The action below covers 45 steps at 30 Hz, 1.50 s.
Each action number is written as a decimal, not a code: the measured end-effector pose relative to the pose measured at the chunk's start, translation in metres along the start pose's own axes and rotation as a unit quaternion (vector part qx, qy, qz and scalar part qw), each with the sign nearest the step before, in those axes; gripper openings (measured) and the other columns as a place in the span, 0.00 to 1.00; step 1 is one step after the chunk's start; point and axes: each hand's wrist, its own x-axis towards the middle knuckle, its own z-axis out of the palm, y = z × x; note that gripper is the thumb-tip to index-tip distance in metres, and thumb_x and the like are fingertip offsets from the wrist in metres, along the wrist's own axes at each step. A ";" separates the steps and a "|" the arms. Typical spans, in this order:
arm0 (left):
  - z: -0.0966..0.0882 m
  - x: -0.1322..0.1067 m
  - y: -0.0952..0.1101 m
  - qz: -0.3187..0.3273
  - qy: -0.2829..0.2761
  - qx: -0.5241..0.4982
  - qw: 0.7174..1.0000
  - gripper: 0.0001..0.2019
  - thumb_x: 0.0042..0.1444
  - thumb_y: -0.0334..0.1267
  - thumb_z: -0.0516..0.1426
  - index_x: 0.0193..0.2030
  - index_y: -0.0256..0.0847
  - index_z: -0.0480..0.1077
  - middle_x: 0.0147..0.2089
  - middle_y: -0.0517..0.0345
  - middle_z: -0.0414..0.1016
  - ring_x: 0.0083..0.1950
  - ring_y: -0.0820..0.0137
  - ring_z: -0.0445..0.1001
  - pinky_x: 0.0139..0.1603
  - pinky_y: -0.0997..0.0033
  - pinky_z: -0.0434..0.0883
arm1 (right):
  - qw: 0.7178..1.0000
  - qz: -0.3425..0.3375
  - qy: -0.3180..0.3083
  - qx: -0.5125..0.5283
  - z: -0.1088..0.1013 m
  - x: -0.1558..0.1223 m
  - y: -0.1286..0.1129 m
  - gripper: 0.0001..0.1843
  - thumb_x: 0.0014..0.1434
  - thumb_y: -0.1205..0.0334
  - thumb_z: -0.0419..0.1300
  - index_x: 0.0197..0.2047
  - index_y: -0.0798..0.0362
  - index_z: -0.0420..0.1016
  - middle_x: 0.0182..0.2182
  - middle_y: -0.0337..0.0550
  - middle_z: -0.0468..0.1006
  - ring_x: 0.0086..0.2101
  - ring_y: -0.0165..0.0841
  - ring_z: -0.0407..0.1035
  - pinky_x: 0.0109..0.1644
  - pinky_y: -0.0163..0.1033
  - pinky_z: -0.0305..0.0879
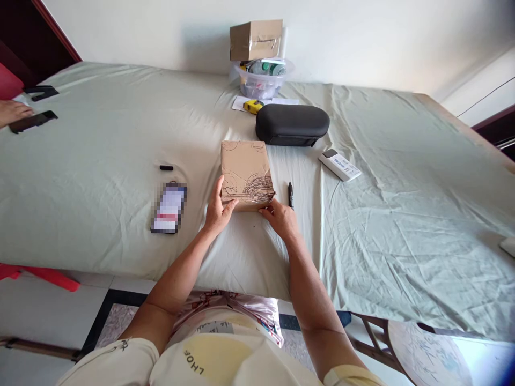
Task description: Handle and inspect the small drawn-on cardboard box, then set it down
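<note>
A small brown cardboard box (243,161) lies on the cloth in front of me, its top scribbled with dark pen lines. My left hand (219,210) grips its near left corner, thumb along the front edge and fingers against the side. At the near right corner, my right hand (280,216) pinches the box's edge with thumb and forefinger. Just right of that hand is a black marker (290,195) without its cap. The black cap (166,168) lies apart, left of the box. Below the cap rests a phone (168,209) with a blurred-out screen.
Behind the box sit a black zip case (292,124), a yellow tape measure (253,106) and a plastic tub (262,83) with another carton (256,40) above it. A white packet-like device (340,165) lies right. Another person's hand (15,112) is at far left, by a dark phone (34,122).
</note>
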 end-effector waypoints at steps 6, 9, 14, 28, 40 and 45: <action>-0.001 0.000 0.003 -0.010 0.000 0.002 1.000 0.41 0.70 0.60 0.60 0.81 0.48 0.51 0.84 0.43 0.56 0.86 0.53 0.55 0.86 0.50 0.56 | 1.000 -0.007 0.002 -0.005 0.000 0.000 0.000 0.06 0.68 0.56 0.62 0.41 0.48 0.75 0.37 0.45 0.85 0.36 0.38 0.75 0.36 0.37 0.53; -0.002 0.000 0.005 -0.022 -0.007 0.001 1.000 0.41 0.70 0.60 0.60 0.82 0.49 0.49 0.84 0.44 0.55 0.86 0.54 0.54 0.86 0.51 0.56 | 1.000 -0.010 0.002 -0.018 0.000 0.001 -0.002 0.07 0.68 0.55 0.62 0.42 0.48 0.76 0.37 0.45 0.85 0.35 0.38 0.75 0.36 0.37 0.53; 0.000 -0.001 0.005 -0.033 -0.006 -0.008 0.999 0.41 0.70 0.60 0.59 0.82 0.52 0.48 0.85 0.47 0.55 0.85 0.56 0.55 0.85 0.53 0.57 | 0.999 -0.015 0.009 -0.047 0.002 0.001 -0.003 0.08 0.68 0.54 0.62 0.41 0.48 0.77 0.37 0.45 0.86 0.35 0.39 0.76 0.35 0.38 0.52; 0.003 -0.001 0.009 -0.050 0.009 -0.039 0.998 0.41 0.70 0.59 0.59 0.83 0.52 0.48 0.84 0.48 0.56 0.85 0.57 0.56 0.86 0.53 0.54 | 0.997 -0.031 0.010 -0.064 0.001 -0.001 -0.005 0.10 0.69 0.53 0.61 0.42 0.49 0.77 0.37 0.47 0.86 0.35 0.40 0.76 0.35 0.39 0.53; 0.002 0.001 0.003 -0.027 0.004 -0.037 0.999 0.44 0.68 0.67 0.57 0.82 0.50 0.47 0.85 0.44 0.54 0.86 0.55 0.53 0.87 0.53 0.53 | 0.998 -0.041 0.006 0.042 -0.034 -0.013 -0.003 0.15 0.65 0.56 0.68 0.54 0.47 0.81 0.37 0.42 0.88 0.35 0.37 0.80 0.38 0.39 0.67; 0.001 0.002 0.000 -0.019 0.000 -0.030 0.999 0.46 0.66 0.70 0.57 0.82 0.51 0.47 0.84 0.45 0.56 0.85 0.54 0.55 0.86 0.53 0.56 | 0.922 -0.168 0.254 0.240 -0.092 -0.074 -0.019 0.15 0.72 0.51 0.60 0.55 0.45 0.84 0.33 0.41 0.85 0.30 0.34 0.78 0.37 0.43 0.76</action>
